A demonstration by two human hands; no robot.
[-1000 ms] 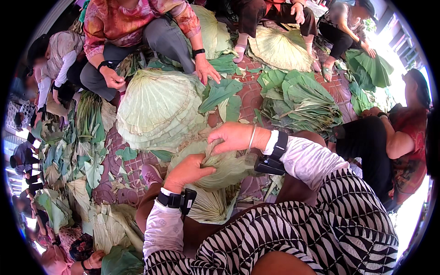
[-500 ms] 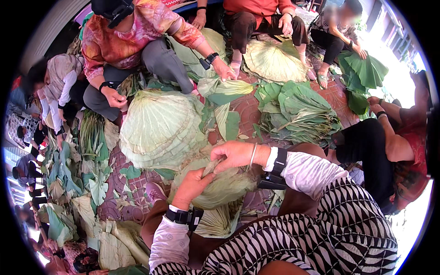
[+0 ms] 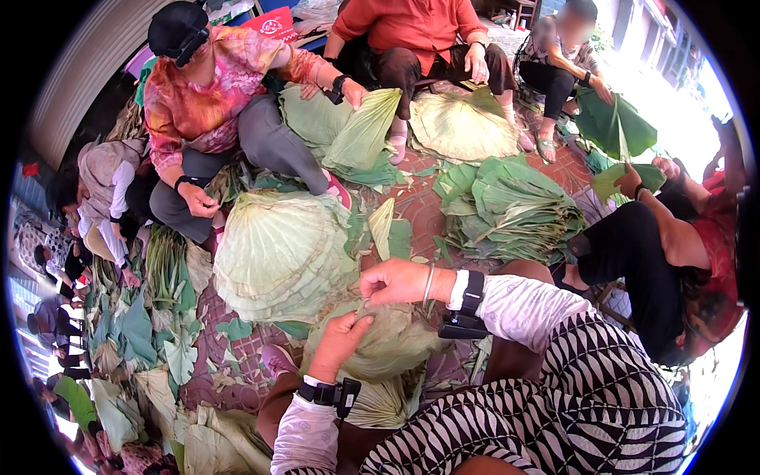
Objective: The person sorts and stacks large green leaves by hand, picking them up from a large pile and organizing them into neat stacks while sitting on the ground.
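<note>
Over a stack of pale, dried, fan-shaped leaves (image 3: 396, 348), my two hands work close together. My right hand (image 3: 400, 282), wearing a bangle, has its thumb and fingers pinched at the upper edge of the top dried leaf. Just below it and to the left, my left hand (image 3: 336, 344) is closed at the same edge, its thumb pointing up. A small gap separates the fingertips. Part of the leaf lies hidden behind the fingers. Between my legs, a lower folded leaf (image 3: 376, 405) shows its ribs.
Ahead left stands a large pale leaf stack (image 3: 277, 245); ahead right, a green leaf pile (image 3: 511, 202). A co-worker opposite holds a green leaf (image 3: 368, 131). More people sit around with leaves. Scraps litter the red paving (image 3: 416, 186).
My hands have drawn slightly apart, the left one lower. The co-worker opposite has lifted a leaf up beside the knee. At right, another person now holds up a green leaf.
</note>
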